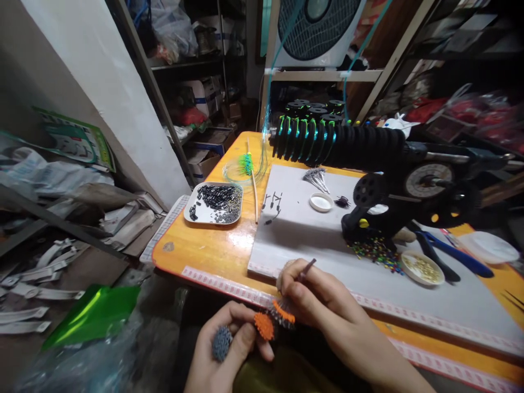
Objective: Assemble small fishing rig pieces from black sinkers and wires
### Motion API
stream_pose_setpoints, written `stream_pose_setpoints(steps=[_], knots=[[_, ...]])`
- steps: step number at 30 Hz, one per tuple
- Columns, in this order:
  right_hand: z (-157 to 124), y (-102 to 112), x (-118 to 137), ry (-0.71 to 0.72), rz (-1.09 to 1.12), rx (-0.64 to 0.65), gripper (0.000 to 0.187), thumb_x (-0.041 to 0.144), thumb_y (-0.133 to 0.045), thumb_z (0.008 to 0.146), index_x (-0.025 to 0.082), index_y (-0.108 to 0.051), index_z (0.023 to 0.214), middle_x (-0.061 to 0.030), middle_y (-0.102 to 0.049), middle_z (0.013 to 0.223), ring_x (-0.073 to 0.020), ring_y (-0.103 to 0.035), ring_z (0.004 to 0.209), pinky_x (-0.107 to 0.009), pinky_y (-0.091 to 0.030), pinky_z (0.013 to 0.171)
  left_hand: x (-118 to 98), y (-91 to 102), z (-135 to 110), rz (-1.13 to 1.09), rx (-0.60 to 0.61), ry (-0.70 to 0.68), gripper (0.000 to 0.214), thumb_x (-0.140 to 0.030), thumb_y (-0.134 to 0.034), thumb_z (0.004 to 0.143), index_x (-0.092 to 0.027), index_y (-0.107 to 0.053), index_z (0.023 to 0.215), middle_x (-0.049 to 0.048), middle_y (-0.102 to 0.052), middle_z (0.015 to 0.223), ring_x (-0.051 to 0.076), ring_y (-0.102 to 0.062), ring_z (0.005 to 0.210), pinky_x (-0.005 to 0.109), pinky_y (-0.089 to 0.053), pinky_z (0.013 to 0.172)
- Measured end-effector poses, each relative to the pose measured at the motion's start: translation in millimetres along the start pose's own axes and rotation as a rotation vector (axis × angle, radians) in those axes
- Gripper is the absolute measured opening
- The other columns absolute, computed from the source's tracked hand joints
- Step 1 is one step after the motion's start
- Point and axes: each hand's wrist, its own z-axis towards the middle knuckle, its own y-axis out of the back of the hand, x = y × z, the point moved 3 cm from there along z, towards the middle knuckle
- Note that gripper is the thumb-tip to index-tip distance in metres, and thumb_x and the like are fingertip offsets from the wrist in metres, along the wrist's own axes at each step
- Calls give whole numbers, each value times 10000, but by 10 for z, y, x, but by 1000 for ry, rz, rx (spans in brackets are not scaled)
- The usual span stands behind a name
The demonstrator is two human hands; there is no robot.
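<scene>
In the lower middle, my left hand (pixel 237 341) is closed around an orange bundle of tiny-tipped pieces (pixel 264 326). A grey-blue bundle end (pixel 221 343) shows in the same palm, perhaps the other end of that bundle. My right hand (pixel 327 305) is closed close by, its fingertips pinching a thin dark stem (pixel 308 267). Between the hands sits a fanned orange-and-dark bristly piece (pixel 283 314); which hand holds it I cannot tell. Both hands are just in front of the table's near edge.
On the table (pixel 196 245) are a tray of small black and grey parts (pixel 213 204), a white board (pixel 303 245), a black machine with a ribbed roller (pixel 339 143), scattered coloured beads (pixel 379 255), a bowl of gold bits (pixel 422 268) and blue-handled pliers (pixel 454 254).
</scene>
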Motion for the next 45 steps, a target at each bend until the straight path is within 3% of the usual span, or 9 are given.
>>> stream_pose_setpoints(steps=[8, 16, 20, 26, 29, 33, 37, 41, 45], knots=[[-27, -30, 35, 184, -124, 42, 226, 302, -400, 1076, 221, -510, 896, 3, -541, 880, -124, -534, 810, -239, -425, 755, 35, 27, 41, 12, 109, 12, 323, -482, -748, 827, -174, -696, 744, 2, -663, 556, 117, -558, 568, 229, -373, 612], [22, -23, 90, 238, -204, 89, 205, 253, -395, 1073, 226, -496, 897, 10, -537, 877, -123, -527, 810, -238, -426, 764, 91, 18, 59, -27, 180, 80, 359, -521, -713, 843, -172, -689, 762, -21, -579, 493, 97, -483, 507, 242, -316, 584], [50, -4, 82, 206, -225, -2, 212, 238, -399, 1073, 225, -493, 883, 22, -531, 848, -110, -519, 774, -219, -418, 726, 88, 20, 60, -6, 205, 60, 340, -503, -696, 865, -172, -690, 786, -40, -533, 461, 85, -427, 471, 239, -289, 556], [58, -56, 94, 320, -284, 67, 177, 175, -402, 1055, 220, -493, 911, 1, -541, 867, -130, -524, 796, -252, -422, 742, 114, 26, 85, -62, 249, 82, 338, -492, -682, 878, -170, -684, 776, -52, -486, 471, 70, -410, 456, 232, -267, 540], [63, -38, 122, 361, -313, 0, 169, 147, -400, 1045, 220, -482, 917, -4, -523, 861, -137, -506, 791, -260, -414, 726, 113, 30, 97, -44, 234, 72, 359, -519, -673, 876, -169, -691, 795, -52, -484, 445, 70, -381, 443, 232, -263, 532], [38, -55, 163, 402, -329, 114, 147, 142, -391, 1036, 218, -484, 952, -28, -549, 904, -158, -517, 829, -283, -426, 743, 109, 25, 103, -44, 233, 60, 353, -502, -667, 887, -168, -679, 775, -54, -480, 459, 68, -394, 450, 225, -283, 541], [12, -9, 159, 353, -341, 28, 179, 140, -374, 1047, 226, -468, 922, -8, -520, 870, -142, -499, 787, -268, -415, 717, 132, 26, 112, -86, 217, 72, 327, -491, -696, 869, -168, -685, 827, -67, -462, 443, 56, -351, 426, 223, -233, 504], [-30, -33, 147, 423, -285, 129, 133, 145, -412, 1032, 226, -471, 945, -10, -531, 891, -148, -508, 827, -278, -426, 756, 151, 22, 116, -112, 216, 63, 352, -511, -679, 875, -174, -639, 782, -67, -460, 438, 60, -345, 433, 223, -237, 509], [-32, 12, 110, 365, -295, -3, 193, 148, -383, 1047, 222, -482, 899, 1, -517, 844, -131, -494, 768, -257, -417, 706, 162, 18, 114, -125, 239, 73, 344, -507, -673, 883, -183, -612, 784, -90, -405, 423, 55, -266, 416, 228, -182, 477]])
